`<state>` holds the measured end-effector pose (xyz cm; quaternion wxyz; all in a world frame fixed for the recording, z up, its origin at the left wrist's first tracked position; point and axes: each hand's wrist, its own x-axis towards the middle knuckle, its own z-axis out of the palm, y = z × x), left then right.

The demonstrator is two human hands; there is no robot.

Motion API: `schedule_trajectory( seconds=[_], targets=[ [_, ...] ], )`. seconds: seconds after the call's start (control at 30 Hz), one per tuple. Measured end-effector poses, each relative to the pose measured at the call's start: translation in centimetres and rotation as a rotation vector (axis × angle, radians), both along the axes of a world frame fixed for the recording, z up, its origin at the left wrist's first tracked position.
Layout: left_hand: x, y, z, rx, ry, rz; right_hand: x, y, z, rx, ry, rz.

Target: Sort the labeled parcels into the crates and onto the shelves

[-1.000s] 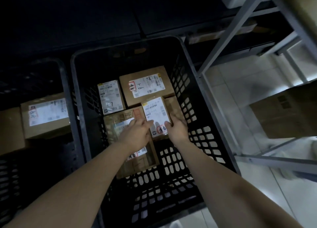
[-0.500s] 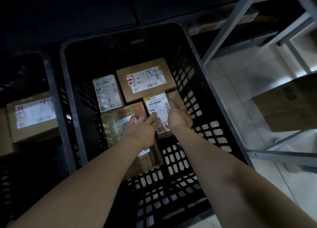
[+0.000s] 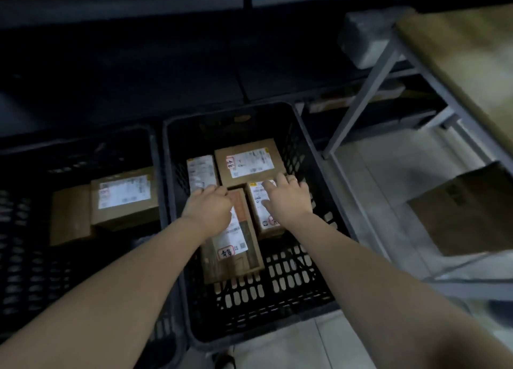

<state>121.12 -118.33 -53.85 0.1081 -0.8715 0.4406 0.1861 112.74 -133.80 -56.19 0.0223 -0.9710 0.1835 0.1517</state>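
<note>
Dim light over a pale tiled floor [image 3: 394, 168]

Your left hand [image 3: 211, 207] hides the far end of the long parcel [image 3: 233, 246]. Your right hand [image 3: 288, 199] covers much of the small parcel [image 3: 267, 222]; label print blurs beyond reading.
</note>
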Motion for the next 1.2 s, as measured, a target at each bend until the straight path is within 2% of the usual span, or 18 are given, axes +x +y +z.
schedule_trajectory(
  seconds=[0.17,0.3,0.57,0.67,0.77,0.87,1.03,1.2],
  targets=[
    [-3.8,6.5,8.4,-0.094,-0.173,0.181,-0.6,4.3,7.4,-0.007,-0.215,0.242],
    [-8.0,15.4,16.9,-0.159,-0.374,0.393,-0.6,12.2,15.7,0.035,-0.443,0.482],
    [-21.2,37.7,33.2,-0.184,-0.766,0.739,-4.2,34.8,33.4,0.19,-0.858,1.029],
    [-28.6,46.6,38.0,-0.135,-0.881,0.906,-8.0,45.3,39.2,0.294,-0.994,1.204],
    [-38.3,55.9,42.2,-0.061,-0.995,1.083,-15.1,57.3,44.3,0.414,-1.1,1.4],
    [-47.2,63.4,45.6,0.025,-1.099,1.197,-22.4,67.0,47.6,0.514,-1.165,1.543],
    [-59.5,72.1,48.6,0.106,-1.159,1.384,-32.5,78.4,50.6,0.638,-1.149,1.687],
    [-67.7,78.3,48.3,0.053,-1.166,1.563,-38.8,86.9,51.2,0.694,-1.057,1.786]
  ],
)
